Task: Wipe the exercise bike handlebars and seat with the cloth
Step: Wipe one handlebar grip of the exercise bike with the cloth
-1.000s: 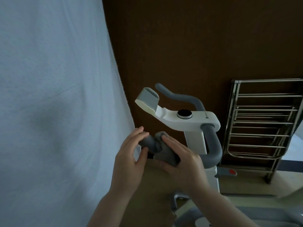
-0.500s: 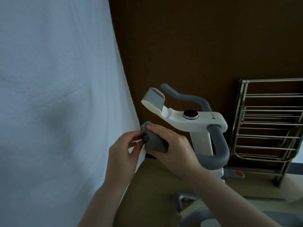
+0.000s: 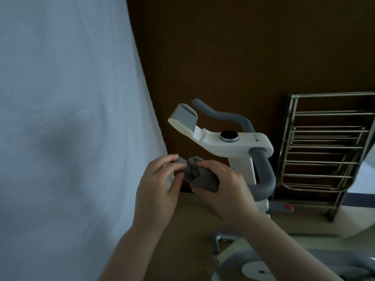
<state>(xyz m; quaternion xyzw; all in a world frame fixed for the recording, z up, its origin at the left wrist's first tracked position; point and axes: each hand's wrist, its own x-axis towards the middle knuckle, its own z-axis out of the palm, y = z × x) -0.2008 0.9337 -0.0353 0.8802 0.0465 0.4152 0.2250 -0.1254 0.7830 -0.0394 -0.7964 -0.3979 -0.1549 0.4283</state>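
Observation:
The white exercise bike [image 3: 241, 147] stands in front of me with a black dial on its console. Its grey handlebars [image 3: 263, 175] curve round the console; the far bar rises behind, the near bar runs left toward my hands. My right hand [image 3: 221, 183] grips the grey cloth [image 3: 200, 177], bunched round the near bar. My left hand [image 3: 158, 185] pinches the bar's left end, just beside the cloth. The bar under the cloth is hidden. The seat is not in view.
A white curtain [image 3: 71, 118] hangs close on the left. A brown wall [image 3: 223, 57] is behind the bike. A folded metal drying rack [image 3: 322, 149] leans at the right. The bike's lower body [image 3: 253, 268] shows at the bottom right.
My right hand slid the cloth along the near handlebar toward its left end and partly back. My left hand stayed at the bar's end. The view shifted slightly.

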